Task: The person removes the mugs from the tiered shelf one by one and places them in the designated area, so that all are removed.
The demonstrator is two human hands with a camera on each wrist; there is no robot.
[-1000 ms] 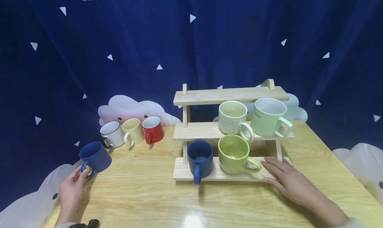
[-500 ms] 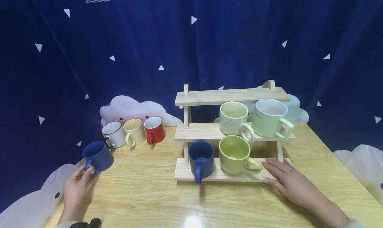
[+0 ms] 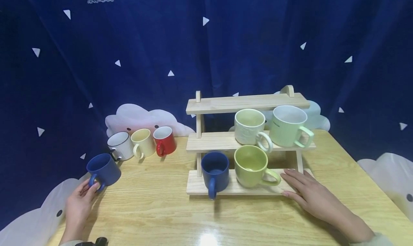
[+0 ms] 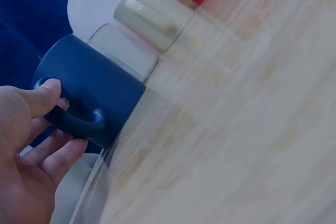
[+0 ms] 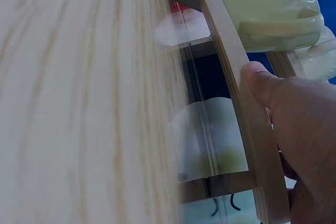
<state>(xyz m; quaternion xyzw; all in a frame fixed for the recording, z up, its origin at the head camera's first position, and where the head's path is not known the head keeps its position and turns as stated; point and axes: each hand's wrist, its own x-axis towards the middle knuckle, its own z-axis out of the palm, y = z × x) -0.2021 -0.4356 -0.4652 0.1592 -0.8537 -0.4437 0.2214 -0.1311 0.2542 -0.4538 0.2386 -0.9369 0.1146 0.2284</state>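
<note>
At the table's left side, my left hand (image 3: 79, 204) pinches the handle of a blue mug (image 3: 104, 170). In the left wrist view the thumb lies over the top of that handle and fingers curl beneath it. My right hand (image 3: 311, 194) rests with extended fingers on the right end of a wooden tiered rack (image 3: 206, 185). Its thumb (image 5: 260, 77) lies along the front edge of the bottom shelf. Close to these fingers stands a yellow-green mug (image 3: 251, 167), handle toward the hand. Another blue mug (image 3: 215, 171) is left of it on the same shelf.
On the middle shelf stand a cream embossed mug (image 3: 249, 127) and a pale green mug (image 3: 288, 126). Behind the held mug are a white mug (image 3: 120, 146) with a dark rim, a yellow mug (image 3: 143, 143) and a red mug (image 3: 165, 141). A blue curtain (image 3: 145, 41) hangs behind.
The head view shifts slightly right and back. Both hands keep their places, the left on the blue mug's handle, the right on the rack.
</note>
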